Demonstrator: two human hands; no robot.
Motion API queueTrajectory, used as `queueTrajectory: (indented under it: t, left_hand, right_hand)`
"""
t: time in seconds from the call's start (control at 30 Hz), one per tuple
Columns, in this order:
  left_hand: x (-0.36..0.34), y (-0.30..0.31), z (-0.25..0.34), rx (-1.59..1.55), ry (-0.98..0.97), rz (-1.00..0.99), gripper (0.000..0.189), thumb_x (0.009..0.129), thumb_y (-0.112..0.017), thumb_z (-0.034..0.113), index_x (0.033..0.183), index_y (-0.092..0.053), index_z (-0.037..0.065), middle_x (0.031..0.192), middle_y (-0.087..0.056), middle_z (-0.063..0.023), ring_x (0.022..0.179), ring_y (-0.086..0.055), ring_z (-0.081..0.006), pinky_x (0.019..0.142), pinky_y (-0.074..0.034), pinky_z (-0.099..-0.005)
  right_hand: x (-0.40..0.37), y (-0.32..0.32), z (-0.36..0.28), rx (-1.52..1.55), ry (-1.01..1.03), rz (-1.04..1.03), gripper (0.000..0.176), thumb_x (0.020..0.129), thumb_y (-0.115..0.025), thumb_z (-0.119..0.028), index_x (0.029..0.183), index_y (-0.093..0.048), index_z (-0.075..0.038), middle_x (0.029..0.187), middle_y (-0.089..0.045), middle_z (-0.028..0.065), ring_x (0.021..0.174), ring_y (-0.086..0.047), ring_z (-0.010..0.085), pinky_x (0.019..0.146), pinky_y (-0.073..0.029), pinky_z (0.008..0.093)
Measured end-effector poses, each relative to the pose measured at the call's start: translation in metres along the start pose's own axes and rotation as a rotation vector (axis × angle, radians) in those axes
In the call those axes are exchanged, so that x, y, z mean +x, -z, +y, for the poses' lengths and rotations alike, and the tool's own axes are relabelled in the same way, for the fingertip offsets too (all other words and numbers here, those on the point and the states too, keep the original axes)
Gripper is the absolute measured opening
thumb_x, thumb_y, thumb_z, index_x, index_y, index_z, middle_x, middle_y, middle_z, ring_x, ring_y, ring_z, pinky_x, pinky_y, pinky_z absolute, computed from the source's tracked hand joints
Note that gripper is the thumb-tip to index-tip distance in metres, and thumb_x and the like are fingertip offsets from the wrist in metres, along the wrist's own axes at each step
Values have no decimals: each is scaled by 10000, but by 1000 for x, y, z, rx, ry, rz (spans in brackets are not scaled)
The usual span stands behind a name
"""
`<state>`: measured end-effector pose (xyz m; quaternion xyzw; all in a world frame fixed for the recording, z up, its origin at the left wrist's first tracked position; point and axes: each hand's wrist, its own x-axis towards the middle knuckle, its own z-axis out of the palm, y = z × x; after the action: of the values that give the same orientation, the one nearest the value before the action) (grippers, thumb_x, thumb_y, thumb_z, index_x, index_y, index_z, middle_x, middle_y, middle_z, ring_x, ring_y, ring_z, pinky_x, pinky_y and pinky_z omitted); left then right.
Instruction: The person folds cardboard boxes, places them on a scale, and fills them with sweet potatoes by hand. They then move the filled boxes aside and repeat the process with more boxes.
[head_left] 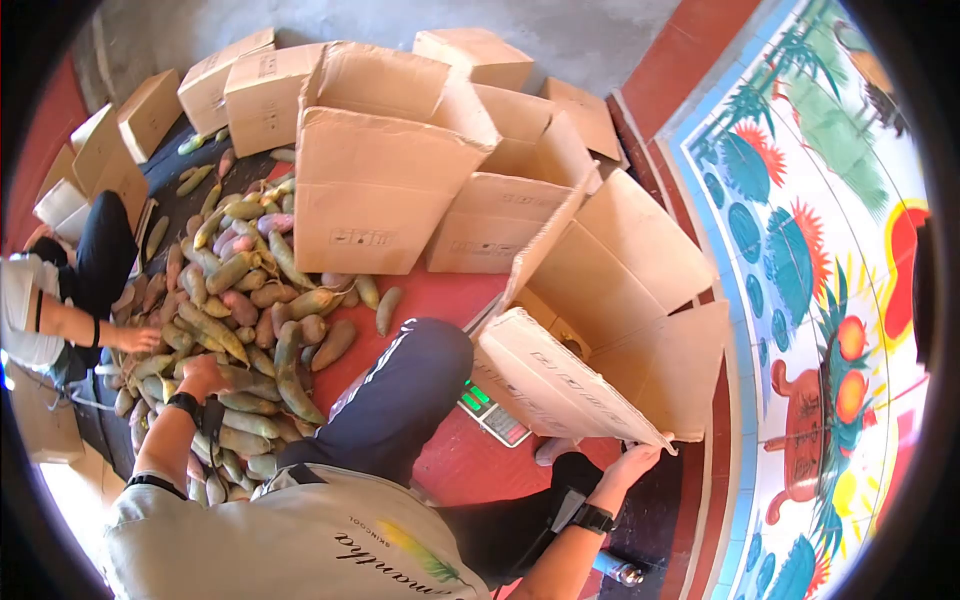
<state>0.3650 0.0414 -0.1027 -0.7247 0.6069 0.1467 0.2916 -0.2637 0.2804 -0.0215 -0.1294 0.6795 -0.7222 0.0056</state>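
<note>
Since only the head view is there, everything gets read off that one. The left hand is seen down on the pile of long roots, green, purple and brown ones spread over the floor on the left. Its fingers are curled over one of them, but whether it's actually gripped can't be told from here. The right hand is stretched out to the open cardboard box, and the front flap is pinched at its lower corner between closed fingers and thumb. The box is sat on a digital scale, with the green display just showing under the flap, right beside the bent knee.

Judging by this, the flap should probably be held down and out so the opening isn't blocked. No weight should be leaned on it, or the scale reading gets thrown off. A root is best lifted off the top of the heap rather than dragged from underneath, so the rest aren't sent rolling. Another person's hand is in the pile too, just beside, so a root on the near side should be picked to avoid a clash. The spare cartons behind stand well apart from both hands.
</note>
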Motion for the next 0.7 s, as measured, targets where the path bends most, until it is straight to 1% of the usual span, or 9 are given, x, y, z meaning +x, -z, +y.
queueTrajectory:
  t: [0.1, 0.3, 0.37, 0.43, 0.5, 0.53, 0.57, 0.63, 0.7]
  left_hand:
    - [0, 5, 23, -32, -93, 20, 693, 550, -726, 478, 1086, -550, 76, 1063, -591, -97, 1013, -554, -229, 831, -452, -321]
    - [24, -15, 38, -21, -73, 76, 636, 579, -720, 452, 1054, -544, 67, 1041, -597, -99, 974, -571, -251, 813, -461, -324]
    - [30, -19, 36, -41, -98, 51, 621, 594, -701, 438, 1035, -519, 41, 998, -603, -134, 959, -572, -277, 791, -470, -349]
    - [45, -30, 27, -88, -156, 97, 609, 617, -684, 412, 1066, -485, 51, 987, -603, -142, 949, -577, -275, 781, -473, -361]
    - [35, -27, 27, -106, -256, 267, 399, 660, -651, 385, 958, -595, 127, 925, -618, -98, 897, -592, -254, 755, -483, -348]
    - [108, -73, -6, 125, -439, 292, 380, 678, -625, 399, 967, -599, 154, 918, -615, -93, 903, -587, -257, 762, -480, -348]
    - [101, -66, -2, 182, -364, 263, 397, 677, -628, 415, 963, -599, 140, 929, -609, -121, 905, -582, -269, 758, -480, -358]
    - [102, -62, -5, 147, -163, 139, 419, 659, -665, 386, 950, -595, 93, 940, -603, -151, 898, -580, -286, 751, -478, -378]
    - [122, -80, -26, 46, -335, 292, 463, 601, -721, 361, 891, -595, 23, 938, -600, -178, 878, -582, -306, 742, -475, -395]
  right_hand:
    - [6, 9, 20, -32, 88, -30, 585, 941, -280, -418, 1074, -444, 127, 1008, -538, 167, 872, -530, 180, 746, -471, 312]
    - [9, 15, 21, -100, -5, -45, 511, 951, -294, -375, 1008, -498, 90, 928, -542, 87, 796, -498, 139, 663, -425, 264]
    - [4, 8, 14, -99, 32, -45, 520, 943, -266, -425, 781, -514, 2, 732, -530, 47, 630, -466, 96, 549, -406, 234]
    - [-6, -18, -7, -23, 167, 107, 518, 946, -265, -420, 684, -478, -27, 643, -468, -2, 577, -414, 91, 495, -356, 264]
    - [2, -8, 10, -78, 127, 82, 517, 949, -267, -407, 701, -495, -16, 648, -476, -4, 590, -424, 100, 514, -363, 273]
    - [-2, -5, 5, -138, 44, 60, 459, 950, -296, -357, 818, -528, 16, 753, -522, 28, 695, -460, 117, 624, -393, 280]
    - [-4, -4, 0, -193, -42, 39, 426, 951, -325, -307, 935, -561, 47, 858, -568, 60, 800, -496, 134, 734, -423, 288]
    - [-5, -7, -4, -204, -78, 56, 421, 946, -331, -300, 955, -560, 53, 886, -595, 109, 826, -536, 190, 754, -425, 317]
    - [1, -5, 17, -280, 95, 97, 409, 940, -332, -284, 954, -563, 53, 918, -603, 180, 858, -564, 271, 767, -421, 355]
